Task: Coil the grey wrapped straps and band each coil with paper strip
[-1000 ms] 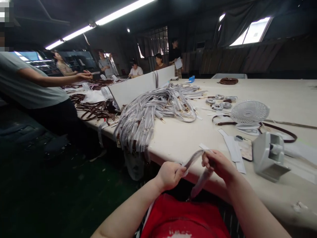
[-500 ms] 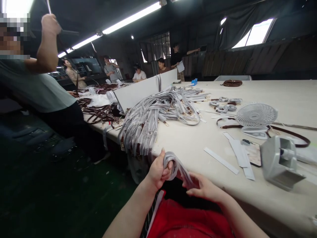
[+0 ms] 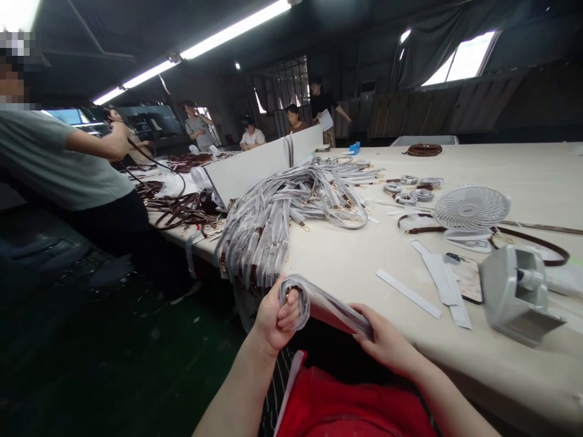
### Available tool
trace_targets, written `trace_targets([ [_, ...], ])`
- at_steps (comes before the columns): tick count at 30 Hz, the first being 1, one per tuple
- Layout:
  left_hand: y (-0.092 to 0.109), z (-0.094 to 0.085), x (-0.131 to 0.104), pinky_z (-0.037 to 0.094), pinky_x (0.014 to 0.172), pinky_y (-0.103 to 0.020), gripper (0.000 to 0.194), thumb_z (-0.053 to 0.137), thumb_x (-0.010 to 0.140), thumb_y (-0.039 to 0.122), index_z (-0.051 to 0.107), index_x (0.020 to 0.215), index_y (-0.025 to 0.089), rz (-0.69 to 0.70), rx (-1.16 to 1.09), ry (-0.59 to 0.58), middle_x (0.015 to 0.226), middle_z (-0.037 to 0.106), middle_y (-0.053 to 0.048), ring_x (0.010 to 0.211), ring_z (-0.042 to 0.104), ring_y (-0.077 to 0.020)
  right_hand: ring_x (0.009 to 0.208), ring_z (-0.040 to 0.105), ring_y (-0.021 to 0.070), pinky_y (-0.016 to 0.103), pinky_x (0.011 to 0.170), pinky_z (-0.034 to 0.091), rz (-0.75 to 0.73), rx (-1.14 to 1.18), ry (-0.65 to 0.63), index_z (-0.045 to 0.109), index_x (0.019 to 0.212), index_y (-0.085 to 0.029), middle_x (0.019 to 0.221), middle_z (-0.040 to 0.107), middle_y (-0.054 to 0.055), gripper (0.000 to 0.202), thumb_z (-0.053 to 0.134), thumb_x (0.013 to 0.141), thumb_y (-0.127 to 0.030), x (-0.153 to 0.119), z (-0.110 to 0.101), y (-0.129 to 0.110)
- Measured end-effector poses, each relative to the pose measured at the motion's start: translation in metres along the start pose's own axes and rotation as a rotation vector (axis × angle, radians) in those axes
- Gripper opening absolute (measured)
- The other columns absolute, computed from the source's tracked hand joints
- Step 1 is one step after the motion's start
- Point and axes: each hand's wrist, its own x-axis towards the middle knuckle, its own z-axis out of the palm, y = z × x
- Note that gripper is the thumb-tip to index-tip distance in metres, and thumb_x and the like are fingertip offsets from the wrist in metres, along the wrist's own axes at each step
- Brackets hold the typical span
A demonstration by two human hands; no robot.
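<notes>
A plastic-wrapped strap [image 3: 330, 297] is partly coiled in front of me at the table's near edge. My left hand [image 3: 279, 312] grips the coil, its fingers curled inside the loop, where a bit of gold metal shows. The loose length runs right to my right hand [image 3: 380, 337], which is closed around it with thumb and fingers. Just beyond my left hand lies a big pile of similar wrapped straps [image 3: 273, 224] with brown ends and gold clasps, some hanging over the edge.
On the table [image 3: 346, 261] are paper strips [image 3: 409, 294], a phone [image 3: 469, 282], a tape dispenser [image 3: 519, 297], a white fan [image 3: 472, 209] and several coiled straps [image 3: 405, 198]. A white board [image 3: 259, 167] stands behind the pile. At left a co-worker [image 3: 77, 164] handles brown straps [image 3: 175, 203].
My hands have moved apart, left hand leftward with the coil, right hand slightly rightward, stretching the strap between them. The co-worker at left has lowered a raised arm.
</notes>
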Motion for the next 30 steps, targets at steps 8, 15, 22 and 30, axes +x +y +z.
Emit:
trace_targets([
  [8,0.026,-0.012,-0.014,0.008,0.027,-0.013,0.069,0.017,0.101,0.043,0.054,0.052,0.012,0.089,-0.085,-0.137,0.031,0.02,0.009,0.026,0.007,-0.0011,0.075,0.063,0.0216,0.028,0.067,0.047,0.095,-0.064,0.048,0.064,0.086,-0.024,0.077,0.07,-0.002,0.027,0.06,0.083,-0.05,-0.002,-0.022,-0.001],
  [15,0.036,-0.012,-0.01,0.027,0.033,-0.01,0.049,0.023,0.103,0.032,0.056,0.076,0.007,0.147,-0.278,-0.091,0.045,0.037,0.008,0.033,0.037,-0.0014,0.081,0.066,0.0228,0.031,0.073,0.047,0.087,-0.073,0.043,0.063,0.099,-0.025,0.088,0.073,0.0,0.026,0.056,0.088,-0.048,-0.009,-0.022,-0.028],
  [22,0.038,-0.007,-0.003,0.051,0.053,-0.019,0.037,0.026,0.101,0.027,0.056,0.1,0.005,0.19,-0.33,0.01,0.067,0.053,-0.001,0.056,0.057,-0.0078,0.082,0.066,0.0248,0.035,0.075,0.049,0.077,-0.066,0.062,0.061,0.101,-0.025,0.091,0.073,0.004,0.033,0.046,0.093,-0.052,-0.015,-0.017,-0.037],
  [30,-0.038,-0.013,0.035,0.047,0.097,-0.038,0.024,0.063,0.085,0.029,0.063,0.105,0.015,0.79,0.54,0.339,0.096,0.067,-0.011,0.102,0.062,-0.0254,0.091,0.067,0.0297,0.039,0.081,0.051,0.045,-0.049,-0.001,0.06,0.108,-0.025,0.101,0.073,0.007,0.027,0.06,0.084,-0.038,-0.013,0.002,-0.051],
])
